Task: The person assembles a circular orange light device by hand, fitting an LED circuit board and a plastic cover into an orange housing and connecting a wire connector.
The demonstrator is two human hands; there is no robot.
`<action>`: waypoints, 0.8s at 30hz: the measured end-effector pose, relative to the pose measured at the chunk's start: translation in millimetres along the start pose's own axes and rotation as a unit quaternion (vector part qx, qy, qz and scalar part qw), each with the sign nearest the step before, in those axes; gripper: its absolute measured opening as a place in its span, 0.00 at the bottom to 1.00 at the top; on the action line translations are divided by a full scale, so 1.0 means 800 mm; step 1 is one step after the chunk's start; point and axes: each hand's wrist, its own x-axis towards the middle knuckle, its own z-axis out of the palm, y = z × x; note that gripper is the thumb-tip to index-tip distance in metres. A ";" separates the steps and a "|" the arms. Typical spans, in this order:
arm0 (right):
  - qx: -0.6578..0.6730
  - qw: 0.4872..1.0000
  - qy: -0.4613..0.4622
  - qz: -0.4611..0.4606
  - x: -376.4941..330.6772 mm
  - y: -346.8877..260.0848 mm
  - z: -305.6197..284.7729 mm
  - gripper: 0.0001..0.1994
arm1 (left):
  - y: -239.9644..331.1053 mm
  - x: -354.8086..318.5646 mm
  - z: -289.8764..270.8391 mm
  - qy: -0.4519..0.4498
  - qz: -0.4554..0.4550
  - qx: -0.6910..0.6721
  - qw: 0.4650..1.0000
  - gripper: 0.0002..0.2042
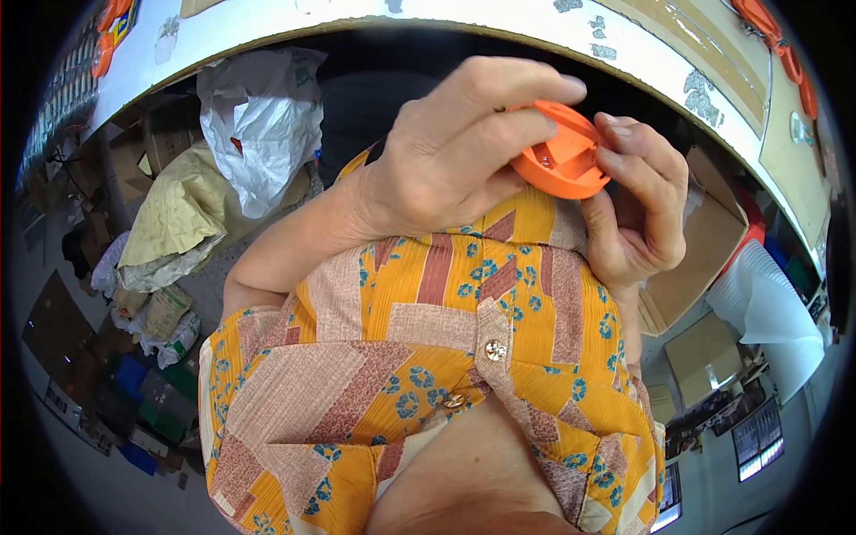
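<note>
A round orange plastic part (571, 175) with a raised rim and a recessed inside is held up in front of my chest, tilted. My left hand (446, 147) grips its left side, with fingers along the upper edge and the thumb side mostly hidden behind. On the right side, my right hand (644, 201) pinches the rim between curled fingers and thumb. Some small reddish, shiny detail shows inside the part, too small to make out.
Ahead runs a white worktable (357, 27) with peeling patches along its edge. Orange parts (800, 85) lie at its far right. At left hang a white plastic bag (263, 125) and a yellowish sack (174, 209). A cardboard box (704, 241) and a white foam roll (776, 312) stand right.
</note>
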 end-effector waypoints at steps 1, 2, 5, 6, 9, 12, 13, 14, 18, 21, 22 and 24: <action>0.000 1.000 0.000 -0.001 0.000 0.000 0.000 0.16 | -0.003 0.001 -0.002 0.009 0.003 0.020 1.000 0.26; -0.018 0.999 -0.001 -0.027 0.001 0.001 0.000 0.17 | -0.010 -0.002 -0.003 0.021 0.015 0.034 0.999 0.29; -0.050 0.997 -0.008 -0.065 0.005 -0.002 0.000 0.18 | -0.002 -0.001 0.006 0.121 -0.026 0.026 0.992 0.26; -0.075 0.994 -0.010 -0.080 0.006 -0.005 -0.001 0.18 | -0.001 -0.001 0.006 0.115 -0.026 0.013 0.993 0.27; -0.117 0.988 -0.013 -0.103 0.005 -0.013 0.000 0.17 | -0.007 -0.006 -0.005 0.046 0.009 0.044 0.998 0.31; -0.149 0.982 0.006 -0.112 0.001 -0.018 0.007 0.17 | -0.005 -0.008 -0.004 0.052 0.009 0.044 0.998 0.31; -0.149 0.982 0.006 -0.113 0.001 -0.018 0.007 0.17 | -0.004 -0.008 -0.004 0.052 0.009 0.044 0.998 0.31; -0.157 0.980 0.004 -0.120 0.001 -0.017 0.007 0.17 | -0.003 -0.009 -0.004 0.052 0.005 0.043 0.998 0.30; -0.169 0.978 0.000 -0.126 0.004 -0.017 0.007 0.18 | -0.005 -0.007 -0.003 0.054 0.002 0.038 0.998 0.30; -0.162 0.978 0.000 -0.135 0.008 -0.014 0.004 0.18 | -0.002 -0.005 0.004 0.076 -0.015 0.025 0.997 0.29; -0.164 0.977 0.002 -0.137 0.009 -0.016 0.002 0.18 | 0.001 -0.001 -0.001 0.077 -0.011 0.024 0.997 0.29; -0.136 0.983 -0.012 -0.123 0.013 -0.022 -0.001 0.18 | 0.008 0.009 -0.015 0.026 0.063 0.126 0.990 0.28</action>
